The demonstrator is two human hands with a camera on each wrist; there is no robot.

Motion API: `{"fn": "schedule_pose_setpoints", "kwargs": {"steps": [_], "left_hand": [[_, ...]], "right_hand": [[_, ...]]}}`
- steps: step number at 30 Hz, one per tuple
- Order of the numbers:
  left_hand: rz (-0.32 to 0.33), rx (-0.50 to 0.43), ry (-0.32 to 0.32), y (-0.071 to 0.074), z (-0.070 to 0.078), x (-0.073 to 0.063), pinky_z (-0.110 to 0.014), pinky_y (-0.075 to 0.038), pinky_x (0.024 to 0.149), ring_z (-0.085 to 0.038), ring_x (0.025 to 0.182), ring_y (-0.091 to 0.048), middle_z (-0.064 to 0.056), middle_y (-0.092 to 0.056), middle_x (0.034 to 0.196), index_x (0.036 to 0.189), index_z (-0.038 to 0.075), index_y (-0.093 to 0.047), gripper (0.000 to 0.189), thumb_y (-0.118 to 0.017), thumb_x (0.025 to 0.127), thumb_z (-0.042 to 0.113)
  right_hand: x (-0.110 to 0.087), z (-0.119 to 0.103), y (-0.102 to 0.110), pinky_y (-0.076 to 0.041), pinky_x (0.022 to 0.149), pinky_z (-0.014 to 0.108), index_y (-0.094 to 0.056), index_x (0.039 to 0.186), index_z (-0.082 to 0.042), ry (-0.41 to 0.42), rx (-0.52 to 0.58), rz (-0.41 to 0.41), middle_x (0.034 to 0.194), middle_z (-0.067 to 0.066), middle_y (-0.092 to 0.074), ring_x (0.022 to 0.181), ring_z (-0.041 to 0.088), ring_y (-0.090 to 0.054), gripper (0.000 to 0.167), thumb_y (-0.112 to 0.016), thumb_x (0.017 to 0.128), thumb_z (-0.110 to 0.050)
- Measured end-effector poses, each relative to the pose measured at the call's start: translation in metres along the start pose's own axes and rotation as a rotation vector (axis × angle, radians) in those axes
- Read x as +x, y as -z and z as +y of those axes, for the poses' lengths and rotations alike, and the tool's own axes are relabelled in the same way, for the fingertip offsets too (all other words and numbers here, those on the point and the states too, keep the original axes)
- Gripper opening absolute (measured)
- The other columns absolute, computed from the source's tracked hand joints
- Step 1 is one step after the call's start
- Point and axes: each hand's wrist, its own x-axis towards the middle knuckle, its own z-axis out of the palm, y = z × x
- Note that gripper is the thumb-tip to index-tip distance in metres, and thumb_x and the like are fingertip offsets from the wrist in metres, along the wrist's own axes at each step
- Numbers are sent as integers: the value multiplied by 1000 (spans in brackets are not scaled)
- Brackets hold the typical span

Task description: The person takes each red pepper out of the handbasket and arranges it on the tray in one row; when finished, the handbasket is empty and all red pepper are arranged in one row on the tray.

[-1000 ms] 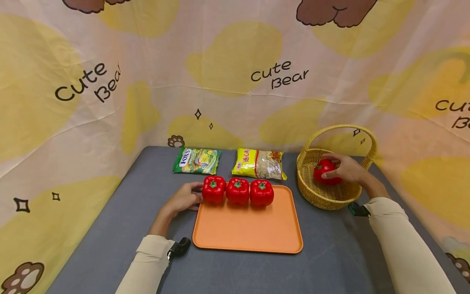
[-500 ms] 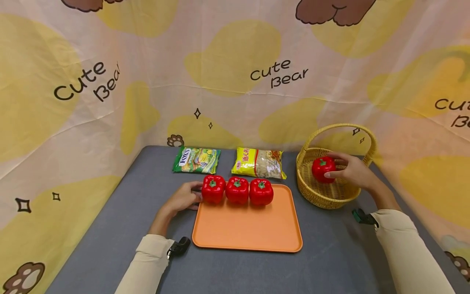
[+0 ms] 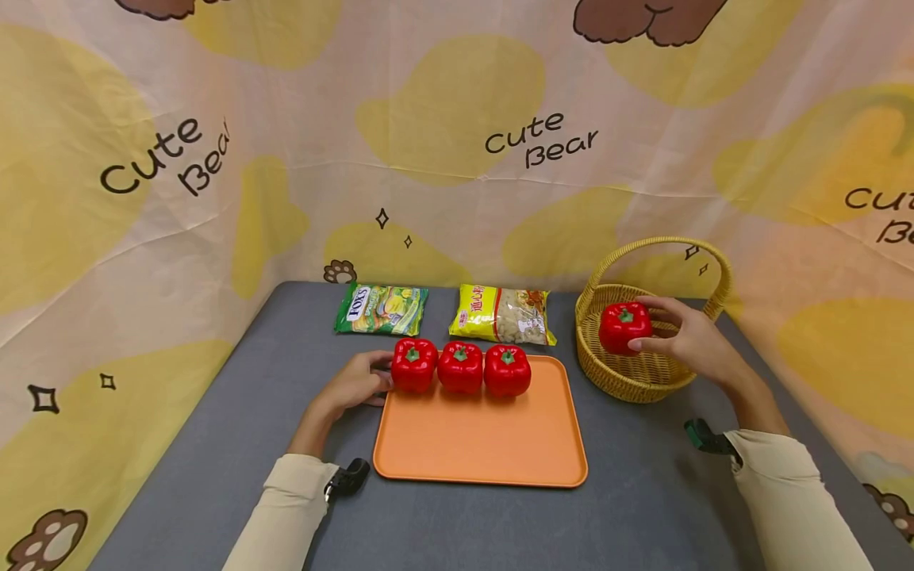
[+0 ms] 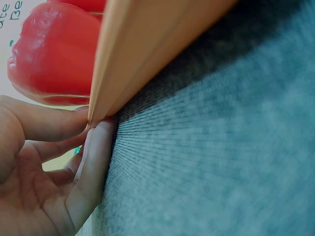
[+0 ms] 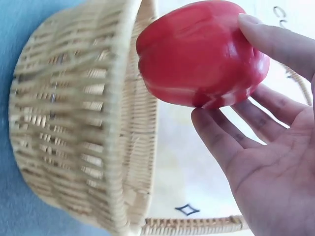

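My right hand [image 3: 696, 342] grips a red bell pepper [image 3: 625, 327] between thumb and fingers, over the wicker basket [image 3: 628, 388]. In the right wrist view the pepper [image 5: 197, 54] is raised to the basket's rim [image 5: 118, 147], apart from the basket floor. My left hand [image 3: 357, 382] pinches the left edge of the orange tray [image 3: 478, 444]; the left wrist view shows thumb and finger on the tray rim [image 4: 106, 93]. Three more red bell peppers, a left one [image 3: 414, 365], a middle one [image 3: 460, 367] and a right one [image 3: 508, 370], stand in a row along the tray's far side.
Behind the tray lie a green candy bag [image 3: 382, 310] and a yellow pasta bag [image 3: 502, 315]. The basket's tall handle [image 3: 660, 242] arches above it. A printed cloth [image 3: 443, 119] hangs behind the grey table [image 3: 457, 527].
The right hand has lifted the pepper from low in the basket, drawing it up and slightly left. The left hand, tray and other peppers keep their places.
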Motion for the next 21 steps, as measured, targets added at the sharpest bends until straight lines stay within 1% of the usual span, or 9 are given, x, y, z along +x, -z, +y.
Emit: {"fn": "schedule_pose_setpoints", "kwargs": {"steps": [3,7,9,11,15,21], "left_hand": [[1,3,1,0,0,0,-46,-66,83,-38,118,-70,-30,-63,139,152,-7,-48,59,-57,94,0],[1,6,3,0,0,0,-46,-66,83,-38,118,-70,-29,-63,139,153,-6,-48,59,-57,94,0],[1,5,5,-1,0,0,-46,-66,83,-38,118,-69,-29,-62,140,153,-6,-48,59,-57,94,0],[2,9,7,-1,0,0,-46,-66,83,-38,119,-69,-29,-62,141,153,-6,-48,60,-57,94,0],[4,11,9,-1,0,1,-46,-66,82,-38,119,-69,-27,-60,143,153,-5,-48,60,-57,94,0],[3,14,14,-1,1,1,-45,-66,83,-38,118,-68,-27,-59,143,153,-5,-48,60,-57,94,0]], "right_hand": [[-5,-7,-6,-54,87,12,-42,160,-8,31,49,15,153,23,-52,135,45,-57,76,-79,97,-27],[-9,-16,-16,-57,89,15,-45,157,-7,76,110,26,151,16,-49,131,39,-59,71,-79,96,-19],[-9,-20,-22,-58,90,16,-46,156,-7,93,145,24,152,14,-47,131,40,-59,70,-80,95,-15],[-9,-23,-28,-57,90,15,-47,156,-6,109,167,23,152,14,-45,132,44,-58,70,-80,94,-12],[-9,-29,-38,-56,93,15,-48,155,-5,136,155,10,152,17,-48,131,48,-57,70,-81,93,-13],[-5,-30,-55,-54,98,16,-51,152,-6,157,145,-8,148,16,-56,130,45,-59,70,-84,90,-16]]}}
